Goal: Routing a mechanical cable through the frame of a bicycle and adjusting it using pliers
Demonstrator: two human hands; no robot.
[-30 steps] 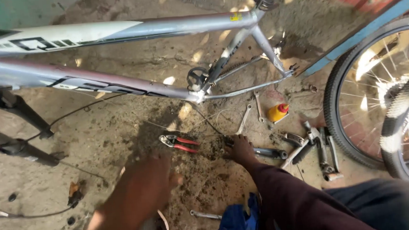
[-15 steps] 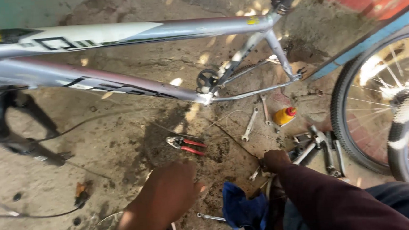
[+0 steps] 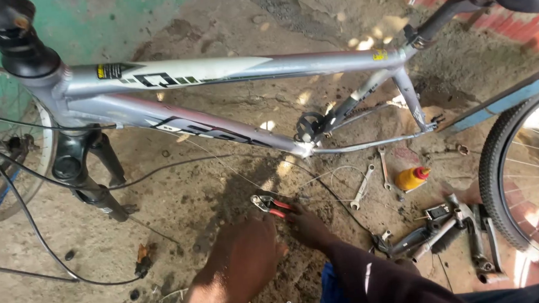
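Observation:
Red-handled pliers (image 3: 271,205) lie on the dirty concrete below a silver bicycle frame (image 3: 215,70). My right hand (image 3: 308,227), in a dark maroon sleeve, reaches left, and its fingers close on the pliers' red handles. My left hand (image 3: 250,246) hovers just beside it, back up and fingers curled under, so what it holds is hidden. A thin bare cable (image 3: 321,176) loops across the ground past the pliers.
Spanners (image 3: 362,189), a small yellow bottle with a red cap (image 3: 411,178) and several dark tools (image 3: 448,225) lie at the right. A wheel (image 3: 520,180) stands at the right edge. The fork (image 3: 87,175) and black cables (image 3: 32,247) are at the left.
My right hand has left the tool pile at the right and come left onto the pliers. My left hand moved up toward them too. The view shifted right and down.

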